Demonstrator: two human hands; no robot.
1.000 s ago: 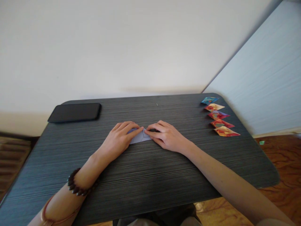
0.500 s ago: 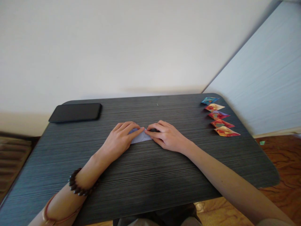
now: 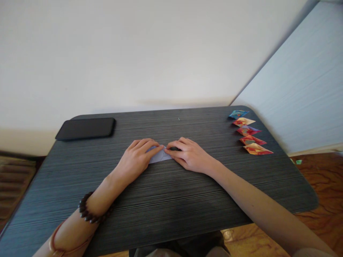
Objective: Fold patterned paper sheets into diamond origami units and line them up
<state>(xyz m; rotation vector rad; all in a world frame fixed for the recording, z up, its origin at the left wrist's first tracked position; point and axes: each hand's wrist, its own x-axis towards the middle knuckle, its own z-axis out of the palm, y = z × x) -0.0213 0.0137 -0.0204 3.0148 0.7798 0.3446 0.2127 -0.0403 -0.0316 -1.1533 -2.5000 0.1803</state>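
Observation:
A small pale lavender sheet of folded paper point(image 3: 159, 157) lies on the dark tabletop, with crease lines showing near its right part. My left hand point(image 3: 136, 154) presses on its left side, the fingers covering much of the upper edge. From the other side, my right hand point(image 3: 187, 154) pinches the paper's right part between thumb and fingers. The fingertips of both hands almost meet at the paper's top middle. Much of the paper is hidden under the fingers.
Several folded paper boats point(image 3: 249, 140) in red, yellow and blue line the right edge of the dark table point(image 3: 160, 203). A black smartphone point(image 3: 85, 128) rests at the back left. Behind is a white wall point(image 3: 150, 53); a pale panel point(image 3: 300, 85) stands at right.
Hardly anything differs. The fingers of my right hand have shifted very slightly at the paper's top edge; both hands stay on it.

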